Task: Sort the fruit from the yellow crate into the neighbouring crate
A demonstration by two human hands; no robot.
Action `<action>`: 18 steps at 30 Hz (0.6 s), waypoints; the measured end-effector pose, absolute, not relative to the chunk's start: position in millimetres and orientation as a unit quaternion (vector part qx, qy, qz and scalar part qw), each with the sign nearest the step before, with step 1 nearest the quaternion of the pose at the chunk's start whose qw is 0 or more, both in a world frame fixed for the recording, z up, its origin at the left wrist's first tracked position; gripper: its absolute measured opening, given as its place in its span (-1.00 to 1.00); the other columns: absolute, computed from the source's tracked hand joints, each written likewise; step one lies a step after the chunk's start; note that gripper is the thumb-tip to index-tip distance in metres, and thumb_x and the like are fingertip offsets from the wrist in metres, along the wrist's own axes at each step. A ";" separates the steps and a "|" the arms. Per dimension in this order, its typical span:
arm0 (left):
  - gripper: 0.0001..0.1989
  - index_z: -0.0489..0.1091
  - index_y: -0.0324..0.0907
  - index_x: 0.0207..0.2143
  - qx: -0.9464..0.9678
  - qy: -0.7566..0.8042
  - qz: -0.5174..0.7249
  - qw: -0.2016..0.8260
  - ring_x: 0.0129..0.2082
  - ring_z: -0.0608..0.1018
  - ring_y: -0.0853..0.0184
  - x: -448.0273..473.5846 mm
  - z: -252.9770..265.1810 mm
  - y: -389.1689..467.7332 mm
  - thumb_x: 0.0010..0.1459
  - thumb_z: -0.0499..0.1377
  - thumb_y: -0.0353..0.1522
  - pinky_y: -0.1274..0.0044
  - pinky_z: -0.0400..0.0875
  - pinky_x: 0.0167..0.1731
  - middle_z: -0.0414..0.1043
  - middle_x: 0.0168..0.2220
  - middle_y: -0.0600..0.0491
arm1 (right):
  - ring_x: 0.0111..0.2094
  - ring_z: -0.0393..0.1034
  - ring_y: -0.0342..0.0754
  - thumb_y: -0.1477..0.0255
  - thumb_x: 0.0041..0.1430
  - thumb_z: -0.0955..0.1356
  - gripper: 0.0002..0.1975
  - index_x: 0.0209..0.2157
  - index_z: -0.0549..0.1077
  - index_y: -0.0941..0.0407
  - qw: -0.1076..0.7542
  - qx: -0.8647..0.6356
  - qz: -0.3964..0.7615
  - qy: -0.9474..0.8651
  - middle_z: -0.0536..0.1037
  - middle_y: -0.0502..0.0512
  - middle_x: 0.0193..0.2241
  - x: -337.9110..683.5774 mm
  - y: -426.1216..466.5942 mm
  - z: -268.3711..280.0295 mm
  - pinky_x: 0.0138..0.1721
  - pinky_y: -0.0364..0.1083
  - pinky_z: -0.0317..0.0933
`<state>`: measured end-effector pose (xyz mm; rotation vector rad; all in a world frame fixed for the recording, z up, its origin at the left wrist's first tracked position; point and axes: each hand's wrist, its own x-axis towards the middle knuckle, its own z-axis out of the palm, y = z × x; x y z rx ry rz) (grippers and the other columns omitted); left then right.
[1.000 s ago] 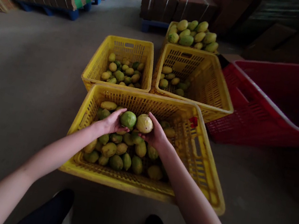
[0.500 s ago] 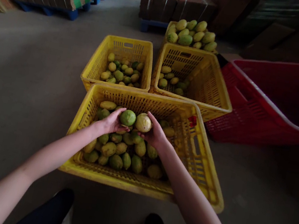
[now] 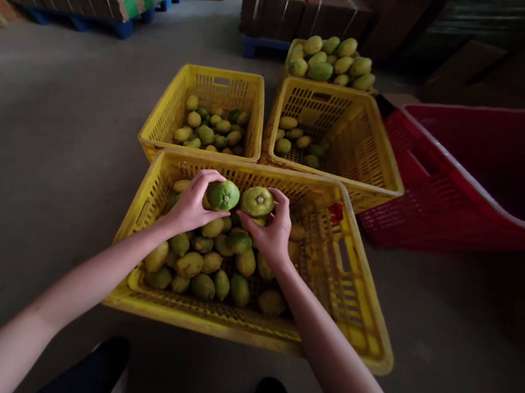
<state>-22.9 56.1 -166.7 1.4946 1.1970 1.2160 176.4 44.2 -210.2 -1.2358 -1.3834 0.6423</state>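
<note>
Two fruits are being held up over the front yellow crate (image 3: 248, 336), side by side, with only a thin gap seen between them. On the left, a bright green fruit (image 3: 222, 195) is gripped by the left hand (image 3: 195, 206), which is curled partway round it, the fingers laid along the top and the thumb set below. On the right, a duller yellow-green fruit (image 3: 257, 201) is clasped in much the same way by the right hand (image 3: 275, 227), bent to the fruit's width. Both stem ends are turned toward the camera. Below the hands, a spread of green and yellowish fruits (image 3: 190, 264) is contained in the crate, piled mostly toward its left and middle, and a red patch (image 3: 336, 212) is seen on its right wall. Beyond, more fruit is held in a left rear crate (image 3: 199, 150), while a smaller cluster is gathered at the left of a right rear crate (image 3: 362, 133). Farther back, a tall heap (image 3: 320, 71) is stacked above a crate rim, and the right side is taken up by a large red bin (image 3: 411, 189).
</note>
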 end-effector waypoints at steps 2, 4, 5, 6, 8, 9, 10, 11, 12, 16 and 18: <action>-0.45 0.45 -0.11 -0.15 0.633 0.463 0.465 0.411 0.21 0.31 0.00 -24.9 -166.1 56.4 -0.24 0.52 -0.42 0.28 0.18 0.27 0.37 0.02 -0.11 | 0.09 0.31 0.19 0.31 -0.09 0.55 -0.40 0.00 0.35 0.00 0.553 -0.509 0.225 -0.619 0.41 0.18 0.03 177.1 44.1 -210.9 0.05 0.15 0.32; -0.48 0.46 -0.10 -0.13 0.657 0.451 0.457 0.396 0.20 0.32 0.00 -26.8 -166.9 56.7 -0.20 0.51 -0.40 0.26 0.15 0.28 0.37 0.01 -0.12 | 0.11 0.29 0.21 0.28 -0.06 0.54 -0.42 0.00 0.35 0.00 0.554 -0.501 0.197 -0.635 0.37 0.21 0.04 177.7 43.8 -211.2 0.06 0.18 0.32; -0.48 0.46 -0.09 -0.12 0.668 0.444 0.456 0.385 0.19 0.33 0.01 -27.6 -167.6 56.7 -0.18 0.50 -0.38 0.26 0.14 0.28 0.37 0.02 -0.11 | 0.11 0.28 0.22 0.26 -0.04 0.53 -0.42 0.01 0.34 0.00 0.555 -0.499 0.191 -0.637 0.36 0.21 0.04 177.9 43.5 -211.3 0.06 0.19 0.32; -0.49 0.47 -0.09 -0.10 0.680 0.437 0.455 0.374 0.19 0.34 0.02 -28.4 -168.2 56.7 -0.16 0.49 -0.37 0.26 0.13 0.29 0.36 0.02 -0.11 | 0.12 0.28 0.22 0.25 -0.04 0.53 -0.43 0.01 0.33 -0.01 0.556 -0.499 0.188 -0.638 0.35 0.21 0.04 178.0 43.0 -211.5 0.06 0.20 0.32; -0.50 0.47 -0.07 -0.08 0.702 0.424 0.449 0.354 0.18 0.35 0.04 -29.8 -169.1 56.9 -0.12 0.48 -0.33 0.27 0.13 0.29 0.35 0.03 -0.10 | 0.13 0.27 0.21 0.26 -0.04 0.53 -0.40 0.02 0.30 -0.02 0.560 -0.497 0.192 -0.634 0.35 0.20 0.05 177.5 41.7 -211.7 0.05 0.19 0.33; -0.50 0.47 -0.06 -0.07 0.711 0.421 0.446 0.345 0.17 0.35 0.04 -30.4 -169.3 57.2 -0.10 0.47 -0.31 0.27 0.13 0.29 0.34 0.03 -0.10 | 0.13 0.28 0.20 0.26 -0.04 0.54 -0.38 0.03 0.28 -0.03 0.565 -0.496 0.201 -0.628 0.34 0.20 0.05 176.9 41.1 -211.9 0.04 0.17 0.34; -0.49 0.48 -0.05 -0.06 0.716 0.422 0.443 0.336 0.16 0.35 0.05 -30.9 -169.5 57.6 -0.10 0.48 -0.29 0.27 0.15 0.28 0.33 0.03 -0.09 | 0.13 0.28 0.18 0.27 -0.05 0.54 -0.36 0.04 0.25 -0.04 0.570 -0.495 0.213 -0.620 0.34 0.19 0.06 176.2 40.4 -211.9 0.04 0.15 0.34; -0.48 0.49 -0.04 -0.06 0.718 0.425 0.442 0.329 0.15 0.36 0.05 -31.3 -169.6 58.1 -0.11 0.48 -0.27 0.27 0.17 0.27 0.31 0.03 -0.09 | 0.12 0.30 0.16 0.27 -0.05 0.54 -0.34 0.04 0.23 -0.05 0.577 -0.494 0.227 -0.610 0.34 0.18 0.07 175.4 39.9 -212.0 0.03 0.13 0.35; -0.47 0.50 -0.04 -0.06 0.717 0.429 0.444 0.324 0.14 0.36 0.06 -31.7 -169.9 58.7 -0.13 0.49 -0.24 0.28 0.20 0.25 0.30 0.02 -0.08 | 0.10 0.31 0.14 0.27 -0.06 0.55 -0.33 0.04 0.21 -0.05 0.585 -0.491 0.240 -0.599 0.34 0.17 0.08 174.7 39.6 -211.9 0.03 0.11 0.35; -0.43 0.52 -0.03 -0.02 0.707 0.423 0.455 0.338 0.11 0.38 0.10 -33.8 -174.6 62.3 -0.13 0.49 -0.19 0.34 0.32 0.15 0.26 0.02 -0.07 | 0.08 0.34 0.11 0.28 -0.09 0.57 -0.35 -0.01 0.23 -0.04 0.607 -0.470 0.257 -0.587 0.35 0.16 0.08 174.1 40.5 -212.2 0.00 0.08 0.36; -0.40 0.50 -0.02 0.02 0.706 0.409 0.458 0.353 0.10 0.39 0.11 -35.3 -178.9 65.4 -0.12 0.49 -0.18 0.36 0.37 0.10 0.28 0.03 -0.07 | 0.09 0.32 0.12 0.27 -0.13 0.58 -0.34 -0.04 0.25 -0.03 0.611 -0.466 0.248 -0.590 0.34 0.16 0.06 174.9 42.0 -213.2 -0.02 0.07 0.38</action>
